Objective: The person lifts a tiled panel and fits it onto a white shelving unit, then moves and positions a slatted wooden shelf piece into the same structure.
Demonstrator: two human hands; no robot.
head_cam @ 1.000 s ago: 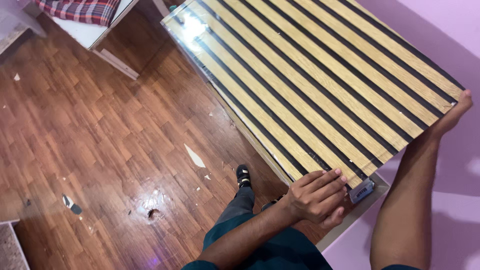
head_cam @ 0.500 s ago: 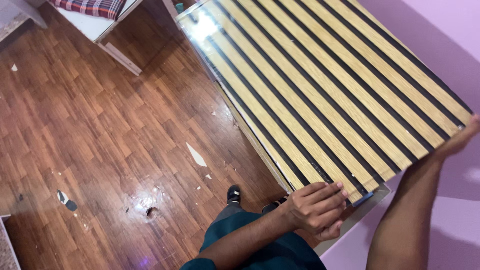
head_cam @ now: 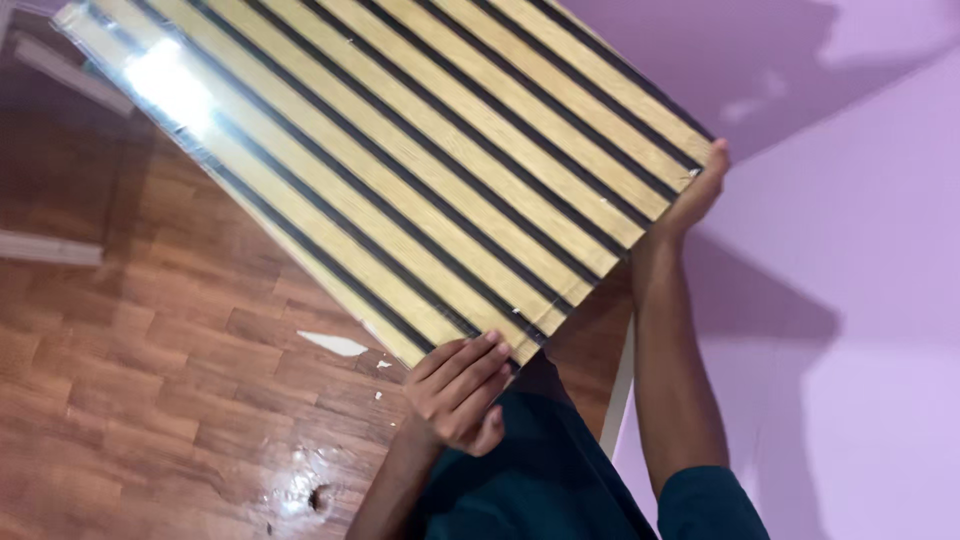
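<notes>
A large flat panel [head_cam: 400,150] of pale wooden slats with black gaps fills the upper middle of the head view, wrapped in glossy clear film. My left hand [head_cam: 460,390] grips its near corner from below, fingers curled over the edge. My right hand [head_cam: 695,195] holds the far right corner, arm stretched out beside the purple wall. The panel is lifted off the floor and tilted, its far end reaching to the upper left.
Brown wood-pattern floor [head_cam: 130,400] lies below, with a white scrap [head_cam: 335,344] and a shiny wet-looking spot [head_cam: 310,480]. A purple wall [head_cam: 860,300] runs close on the right with a white skirting strip [head_cam: 620,390]. White furniture edges [head_cam: 50,248] show at far left.
The panel has been raised and swung toward the wall. My right hand has moved up and left along with its corner; the bed at the top left has gone out of view.
</notes>
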